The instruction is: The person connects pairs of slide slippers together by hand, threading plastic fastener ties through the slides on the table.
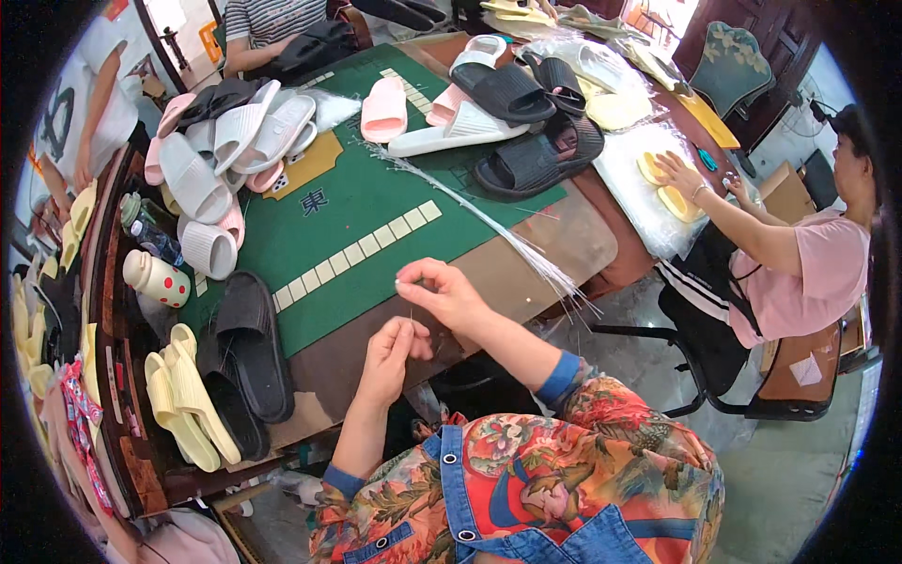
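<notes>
Near the left edge of the table (584,235), pale yellow slippers (193,399) standing on edge, side by side; just beyond, a heap of white, grey and pink slippers (197,179). Next, black slippers (256,343), well within reach but untouched. At front centre, the left hand (390,350), fingertips together, apparently pinched on one thin strand (411,313) upright between the two hands. Just above and to the right, the right hand (449,296), thumb and forefinger curled close; impossible to tell whether gripping the strand too. Behind, a mixed group of black, white and pink slippers (512,94). Slanting to the table's front edge, a loose bundle of white strands (537,261), seemingly plenty unused. By appearance, only one strand in hand, not yet on any slipper; unclear which slippers, if any, already finished. Far right, a co-worker (808,244) reaching over yellow slipper pieces (678,202).
</notes>
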A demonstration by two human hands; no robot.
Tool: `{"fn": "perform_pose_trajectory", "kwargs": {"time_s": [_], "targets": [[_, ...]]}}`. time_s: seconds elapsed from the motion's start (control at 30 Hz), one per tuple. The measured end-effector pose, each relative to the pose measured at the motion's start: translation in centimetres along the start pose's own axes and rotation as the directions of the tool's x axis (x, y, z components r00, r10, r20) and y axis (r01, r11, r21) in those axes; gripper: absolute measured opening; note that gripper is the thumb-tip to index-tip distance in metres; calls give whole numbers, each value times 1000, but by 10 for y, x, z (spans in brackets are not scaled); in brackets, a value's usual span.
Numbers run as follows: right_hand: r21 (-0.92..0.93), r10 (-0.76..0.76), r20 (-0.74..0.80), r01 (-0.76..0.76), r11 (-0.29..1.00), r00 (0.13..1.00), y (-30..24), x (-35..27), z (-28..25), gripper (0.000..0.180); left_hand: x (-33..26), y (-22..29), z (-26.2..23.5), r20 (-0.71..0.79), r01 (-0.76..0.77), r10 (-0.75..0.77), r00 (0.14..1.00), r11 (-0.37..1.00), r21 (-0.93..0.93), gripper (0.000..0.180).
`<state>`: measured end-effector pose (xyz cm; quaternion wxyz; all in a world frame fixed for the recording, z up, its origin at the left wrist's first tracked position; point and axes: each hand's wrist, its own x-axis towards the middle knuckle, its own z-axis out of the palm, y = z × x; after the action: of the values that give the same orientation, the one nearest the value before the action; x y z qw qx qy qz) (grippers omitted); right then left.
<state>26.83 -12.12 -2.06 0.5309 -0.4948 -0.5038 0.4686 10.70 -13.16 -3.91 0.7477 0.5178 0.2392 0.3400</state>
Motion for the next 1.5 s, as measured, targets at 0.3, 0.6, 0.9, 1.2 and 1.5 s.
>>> {"fn": "perform_pose_trajectory", "kwargs": {"time_s": [0.3,0.6,0.9,1.2,1.5], "targets": [[-919,-764,14,309,244,645,-97,155,-173,18,46,-12,-30,-241,-40,502,831,485,874,16],[-936,-270,-351,-348,63,897,-126,255,-303,78,32,-12,-32,-364,-15,434,824,659,752,14],[-1000,-160,-18,-16,12,987,-121,256,-290,58,32,-5,-32,-338,-12,436,834,626,779,14],[-940,-364,330,338,-44,871,-120,224,-278,40,39,-8,-35,-318,-69,463,827,646,761,14],[-987,-267,85,117,107,960,-176,151,-157,48,35,-15,-42,-352,-89,416,838,742,665,18]]}}
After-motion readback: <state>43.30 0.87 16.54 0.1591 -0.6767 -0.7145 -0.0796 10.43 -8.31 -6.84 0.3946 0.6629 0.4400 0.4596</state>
